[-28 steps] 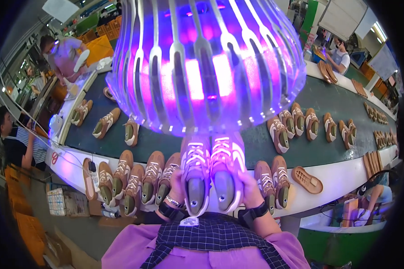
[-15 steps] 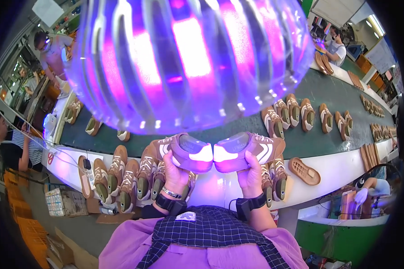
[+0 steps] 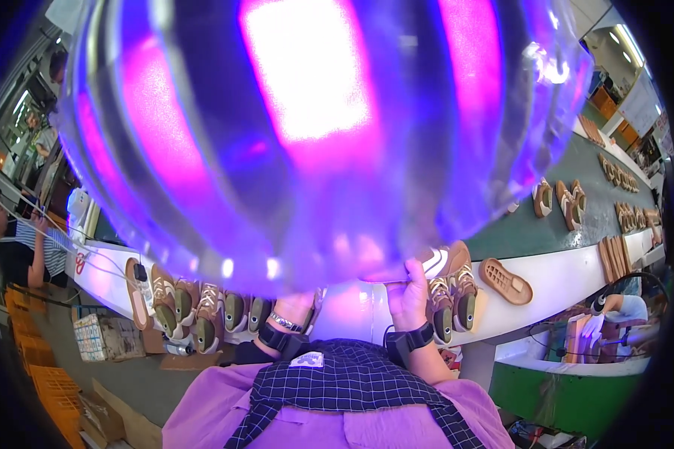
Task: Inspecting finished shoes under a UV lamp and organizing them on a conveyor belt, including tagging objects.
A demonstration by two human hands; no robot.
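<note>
A big clear ribbed cover glowing purple and pink (image 3: 217,172) fills the upper middle and hides much of what lies behind it. My right hand (image 3: 409,301) grips a brown sneaker with white stripes (image 3: 445,260); its heel end is hidden by the cover. My left hand (image 3: 296,307) is raised beside it, fingers hidden behind the cover's lower edge, so what it holds does not show. Brown sneakers with green insides (image 3: 210,318) stand in a row left of my left hand. Another pair of sneakers (image 3: 466,293) stands right of my right hand.
A loose tan sole (image 3: 507,282) lies on the white bench edge (image 3: 562,278). More sneakers (image 3: 571,203) stand on the dark green belt (image 3: 520,236). Orange crates (image 3: 56,389) are at the lower left. A co-worker's gloved hand (image 3: 593,325) is at the right; another person (image 3: 22,247) is at the left.
The purple-lit cover looms larger and lower in the view, now hiding the left sneaker and most of the right one. My hands stay nearly in place, slightly lower.
</note>
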